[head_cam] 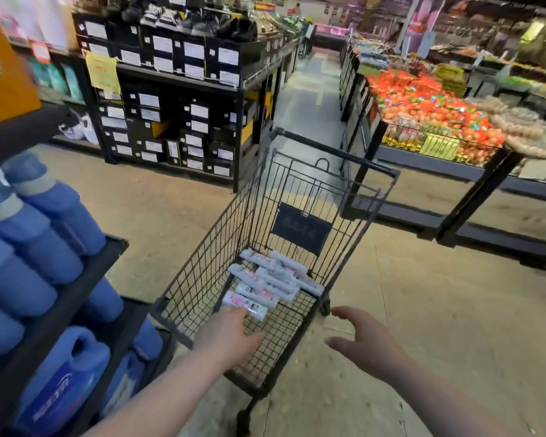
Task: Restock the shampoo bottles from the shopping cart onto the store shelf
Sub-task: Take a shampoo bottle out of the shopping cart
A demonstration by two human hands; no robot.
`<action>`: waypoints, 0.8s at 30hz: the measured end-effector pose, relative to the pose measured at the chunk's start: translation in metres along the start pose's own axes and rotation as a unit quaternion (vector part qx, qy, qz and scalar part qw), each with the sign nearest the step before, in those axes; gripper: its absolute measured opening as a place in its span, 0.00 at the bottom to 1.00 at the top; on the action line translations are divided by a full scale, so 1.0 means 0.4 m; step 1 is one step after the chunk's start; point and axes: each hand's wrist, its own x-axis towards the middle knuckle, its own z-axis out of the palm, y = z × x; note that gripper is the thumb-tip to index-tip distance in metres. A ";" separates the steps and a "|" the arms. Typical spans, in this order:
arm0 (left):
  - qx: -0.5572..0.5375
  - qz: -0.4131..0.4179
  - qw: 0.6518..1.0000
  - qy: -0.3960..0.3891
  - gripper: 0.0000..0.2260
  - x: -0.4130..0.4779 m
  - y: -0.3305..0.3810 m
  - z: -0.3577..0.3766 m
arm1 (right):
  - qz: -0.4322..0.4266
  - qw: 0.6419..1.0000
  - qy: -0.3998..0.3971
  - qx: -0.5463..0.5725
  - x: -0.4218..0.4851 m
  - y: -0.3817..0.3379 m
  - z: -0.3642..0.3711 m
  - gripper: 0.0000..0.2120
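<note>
The shampoo bottles (275, 275) lie flat in a loose pile on the floor of the shopping cart (202, 272), at its far end, with their long axes diagonal across the basket. The nearest bottle (246, 302) lies directly ahead of the left hand (230, 335), crosswise to the line of reach. The left hand is inside the basket with its fingers extended and gripping nothing. Contact between fingertips and bottle cannot be confirmed. The right hand (363, 339) hovers outside the cart's right rim, fingers spread and empty, so it is the farther hand.

The cart's wire walls limit the exit path, so a lift should go upward first. The store shelf (85, 279), stocked with blue bottles (44, 222), stands close on the left.
</note>
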 end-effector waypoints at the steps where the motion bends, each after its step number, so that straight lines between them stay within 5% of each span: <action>1: -0.002 -0.005 1.000 -0.004 0.24 0.031 -0.007 -0.001 | -0.003 1.000 -0.012 -0.006 0.049 -0.008 -0.002 0.26; 16: -0.054 -0.280 0.958 -0.021 0.29 0.393 -0.104 0.122 | -0.121 0.948 -0.246 -0.161 0.883 -0.046 0.171 0.20; 24: -0.103 -0.332 0.938 0.008 0.29 0.633 -0.105 0.238 | -0.138 0.929 -0.296 -0.174 1.223 0.023 0.389 0.20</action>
